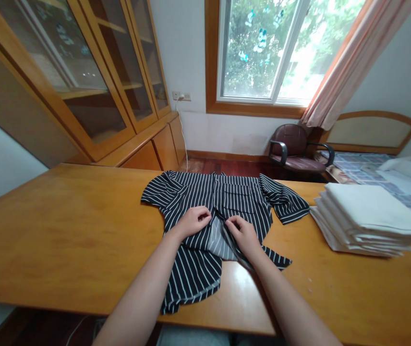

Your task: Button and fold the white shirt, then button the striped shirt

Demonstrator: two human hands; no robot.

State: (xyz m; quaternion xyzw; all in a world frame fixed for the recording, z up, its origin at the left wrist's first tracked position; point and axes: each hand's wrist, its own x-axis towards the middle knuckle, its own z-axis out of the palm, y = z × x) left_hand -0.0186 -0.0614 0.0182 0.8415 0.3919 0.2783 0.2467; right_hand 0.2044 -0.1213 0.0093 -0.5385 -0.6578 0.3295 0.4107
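Note:
A black shirt with white stripes (194,192) lies spread on the wooden table, its short sleeves out to both sides. Its upper front is together, while the lower front parts and shows the greyish inside of the cloth. My left hand (194,222) rests on the left front panel near the opening, fingers curled closed at the shirt's edge. Across the gap, my right hand (242,233) pinches the edge of the right front panel. The left lower hem hangs toward the table's front edge, and a pointed hem corner sticks out right of my right wrist.
A stack of folded white cloth (367,216) stands on the table (65,230) at the right, close to the right sleeve. Beyond the table are an office chair (292,144), a bed (374,166) and a window. A glass-door cabinet (119,96) lines the left wall.

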